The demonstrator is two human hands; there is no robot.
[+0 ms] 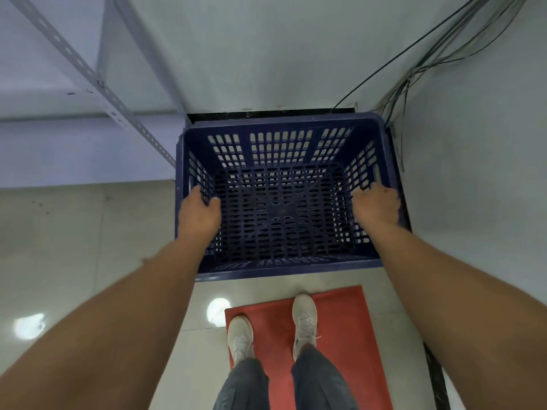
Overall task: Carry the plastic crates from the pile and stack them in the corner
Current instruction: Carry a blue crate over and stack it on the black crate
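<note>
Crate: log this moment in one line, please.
blue crate in corner | left hand grips left wall | right hand grips right wall | crate empty

Left hand (200,213), right hand (376,206) apparently gripping, arms extended.

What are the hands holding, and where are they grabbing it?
Both hands hold one blue plastic crate. The left hand grips its left side wall, the right hand its right side wall, fingers hooked over near the top.
</note>
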